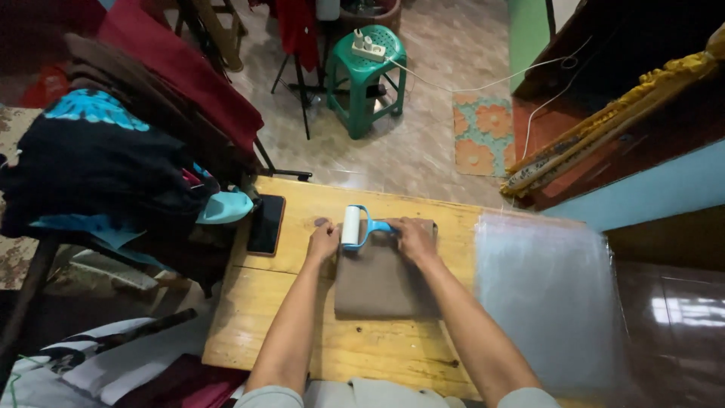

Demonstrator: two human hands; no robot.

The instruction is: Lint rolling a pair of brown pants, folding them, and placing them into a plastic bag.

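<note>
A folded brown cloth [377, 283] lies on the wooden table [302, 332] in front of me. A lint roller [352, 226] with a white roll and a blue handle rests on the cloth's far edge. My right hand [414, 238] grips the blue handle. My left hand [323, 242] presses flat on the cloth's far left corner, just left of the roll.
A black phone [266, 224] lies on the table's left side. A stack of clear plastic bags [547, 295] covers the right end. Piled clothes [113, 166] hang at the left. A green stool [368, 64] with a white power strip stands on the tiled floor beyond.
</note>
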